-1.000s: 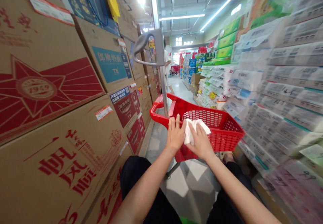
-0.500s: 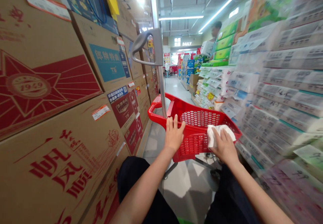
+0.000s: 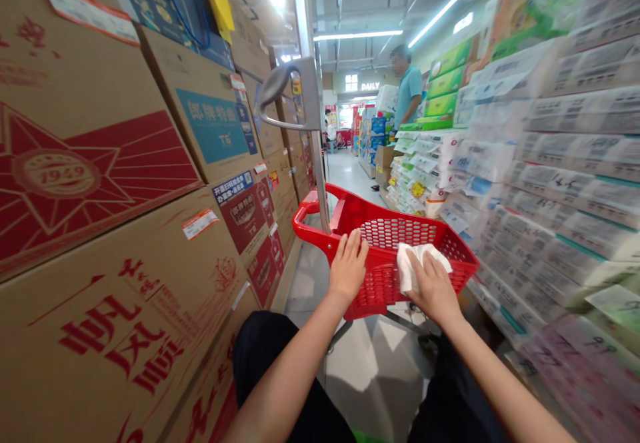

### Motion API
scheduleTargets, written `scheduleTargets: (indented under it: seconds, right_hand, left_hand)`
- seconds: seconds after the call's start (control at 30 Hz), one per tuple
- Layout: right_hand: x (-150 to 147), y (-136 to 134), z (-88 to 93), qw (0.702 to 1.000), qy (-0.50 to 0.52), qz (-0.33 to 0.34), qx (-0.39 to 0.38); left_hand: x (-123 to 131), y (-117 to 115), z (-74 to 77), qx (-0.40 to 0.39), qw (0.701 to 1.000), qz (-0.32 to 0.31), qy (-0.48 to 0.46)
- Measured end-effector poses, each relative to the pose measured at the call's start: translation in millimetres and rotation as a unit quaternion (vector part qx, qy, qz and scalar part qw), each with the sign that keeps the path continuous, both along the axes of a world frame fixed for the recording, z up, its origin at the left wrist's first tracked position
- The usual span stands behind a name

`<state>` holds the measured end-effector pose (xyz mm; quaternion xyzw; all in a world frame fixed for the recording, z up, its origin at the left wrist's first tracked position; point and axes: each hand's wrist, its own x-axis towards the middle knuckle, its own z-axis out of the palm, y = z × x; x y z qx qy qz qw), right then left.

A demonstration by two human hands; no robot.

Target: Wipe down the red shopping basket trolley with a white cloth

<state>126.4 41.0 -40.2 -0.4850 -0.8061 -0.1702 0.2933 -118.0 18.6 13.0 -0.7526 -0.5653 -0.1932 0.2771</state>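
Observation:
A red plastic shopping cart (image 3: 343, 204) with perforated sides stands before my knees. My left hand (image 3: 349, 264) lies on its near rim, fingers stretched over the edge. Farther right, my right hand (image 3: 431, 284) presses a folded white cloth (image 3: 406, 266) against the near side and upper rim. The palm and the underside of the cloth are hidden. From the cart's left end rises a metal pole (image 3: 321, 183) with a grey loop handle (image 3: 311, 100).
Stacked cardboard boxes (image 3: 115, 296) wall the left side. Wrapped paper packs (image 3: 565, 176) are piled on the right. A tiled aisle (image 3: 347, 163) runs ahead between them. A person in a light blue shirt (image 3: 409, 90) stands beyond the right stack, beside a large white pack (image 3: 387, 99).
My right hand has slid left along the cart's rim with the cloth. My left hand has barely moved. The person in the blue shirt has come out from behind the right stack.

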Motion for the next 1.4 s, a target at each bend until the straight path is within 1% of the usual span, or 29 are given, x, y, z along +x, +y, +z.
scheduleTargets:
  seconds: [0.07,0.13,0.2,0.23,0.3,0.4,0.47,0.53,0.6,0.7,0.8,0.87,0.93,1.0,1.1,1.2,1.27,1.4]
  right_hand:
    - [-18.0,-2.4,1.4,1.0,0.009,0.016,-0.003]
    - [-38.6,-5.5,4.6,0.999,0.013,0.046,-0.001]
    - [-49.4,-7.6,7.5,0.998,0.007,0.068,0.004]
    - [-48.5,-7.8,8.4,0.997,-0.001,0.07,0.007]
    - [-33.3,-6.2,8.2,0.998,-0.025,0.06,0.006]
    - [10.2,-0.7,4.8,0.999,-0.048,0.008,0.009]
    - [37.7,2.4,2.6,0.998,-0.056,-0.029,0.016]
    - [52.4,3.3,1.6,0.997,-0.06,-0.053,0.022]
    - [50.0,1.8,1.7,0.996,-0.053,-0.07,0.029]
    - [21.4,-3.9,3.0,0.996,-0.039,-0.07,0.037]
    - [-11.0,-10.9,4.7,0.998,-0.04,-0.039,0.037]
    - [-20.1,-13.9,5.3,0.998,-0.044,-0.015,0.033]
    - [-15.0,-15.1,4.7,0.998,-0.056,0.003,0.026]
    - [1.3,-15.0,2.1,0.997,-0.071,0.006,0.019]
    - [31.8,-15.2,-4.9,0.997,-0.068,-0.024,0.016]
    - [47.1,-17.7,-12.4,0.997,-0.041,-0.056,0.012]
    - [42.1,-20.6,-15.4,0.997,-0.025,-0.067,0.015]
    - [11.4,-29.2,-14.0,0.998,-0.026,-0.055,0.023]
  left_hand:
    - [16.1,1.0,-3.5,-0.009,1.0,-0.01,0.018]
    - [31.2,1.1,-6.3,-0.004,1.0,-0.003,0.016]
    - [39.8,0.3,-7.2,0.002,1.0,0.005,0.012]
    - [40.8,-0.3,-6.7,0.002,1.0,0.004,0.013]
    - [37.6,-1.6,-4.4,-0.006,1.0,-0.009,0.022]
    - [28.7,-2.8,-0.9,-0.02,0.999,-0.025,0.03]
    - [26.8,-2.7,-0.8,-0.023,0.999,-0.02,0.024]
    - [29.6,-2.4,-2.3,-0.021,1.0,-0.009,0.011]
    - [34.9,-2.4,-4.3,-0.019,1.0,-0.002,-0.001]
    - [40.4,-2.8,-6.0,-0.023,1.0,-0.001,-0.015]
    - [37.3,-2.3,-6.4,-0.034,0.999,-0.004,-0.023]
    - [30.3,-1.0,-7.1,-0.041,0.999,-0.008,-0.022]
    - [20.7,0.8,-8.2,-0.044,0.999,-0.014,-0.019]
    - [10.6,3.0,-9.5,-0.045,0.999,-0.021,-0.021]
    - [0.3,6.6,-12.2,-0.043,0.998,-0.026,-0.038]
    - [3.5,10.1,-17.1,-0.045,0.997,-0.025,-0.056]
    - [14.7,11.5,-21.8,-0.054,0.997,-0.032,-0.051]
    - [45.2,10.0,-29.8,-0.059,0.996,-0.04,-0.045]
